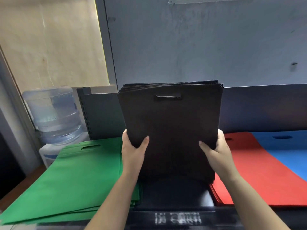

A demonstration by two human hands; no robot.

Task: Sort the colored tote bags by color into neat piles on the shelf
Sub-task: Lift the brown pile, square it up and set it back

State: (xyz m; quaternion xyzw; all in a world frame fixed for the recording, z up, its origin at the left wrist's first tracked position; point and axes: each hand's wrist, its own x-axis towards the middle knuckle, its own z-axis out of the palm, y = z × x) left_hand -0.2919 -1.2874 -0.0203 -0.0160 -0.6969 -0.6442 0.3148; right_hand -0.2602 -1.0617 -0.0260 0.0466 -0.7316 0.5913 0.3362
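Against a grey wall (199,44), the dark shelf (174,196) carries green (74,176), red (259,170) and blue piles (282,146), while left hand (132,153) and right hand (217,151) grip upright black tote bags (171,127) between them.

No readable text, brand, number or sign is showing anywhere in this view. The only marking is sitting on the dark front edge of the shelf (166,218), at the bottom centre: a short row of white characters (178,217) that are smearing into pale vertical strokes, too blurred to make out as letters or digits. A white container (48,155) at the left, under the water bottle (53,113), is carrying a faint bluish patch that may be a label, but nothing on it is legible.
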